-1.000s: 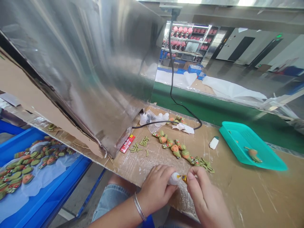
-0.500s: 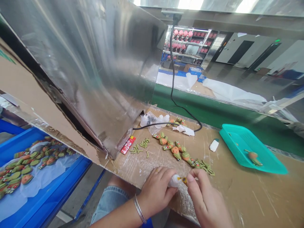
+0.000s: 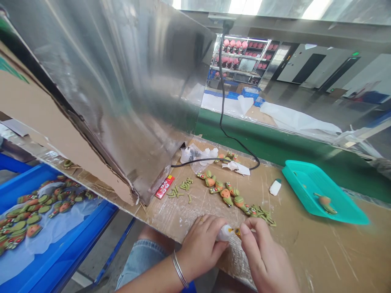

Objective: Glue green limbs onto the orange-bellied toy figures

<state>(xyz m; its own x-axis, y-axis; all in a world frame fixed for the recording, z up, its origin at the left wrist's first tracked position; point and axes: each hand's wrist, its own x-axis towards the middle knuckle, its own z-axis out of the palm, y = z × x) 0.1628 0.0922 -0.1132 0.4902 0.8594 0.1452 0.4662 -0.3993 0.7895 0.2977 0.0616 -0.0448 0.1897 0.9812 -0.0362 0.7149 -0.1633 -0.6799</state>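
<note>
My left hand [image 3: 203,240] is closed around a small white squeeze bottle [image 3: 224,232], its yellowish tip pointing right. Against that tip is a small yellow-and-dark piece [image 3: 237,232], pinched between the thumb and forefinger of my right hand [image 3: 264,250]; its kind is too small to make out. Just beyond my hands, several green-and-orange figures [image 3: 226,197] lie in a loose row on the cardboard-covered bench [image 3: 305,244]. Thin green curved strips [image 3: 265,215] lie at the near end of that row, and more short green strips [image 3: 185,185] are farther left.
A turquoise tray [image 3: 345,217] on the right holds one small figure. Beside the metal panel [image 3: 146,89] lies a red packet [image 3: 164,186]. A black cable [image 3: 221,81] hangs onto the bench near white bottles in plastic [image 3: 195,156]. Lower left, a blue crate [image 3: 76,240] holds many figures.
Both hands stay in nearly the same place, with the bottle tip still at the small piece. The view has shifted very slightly.
</note>
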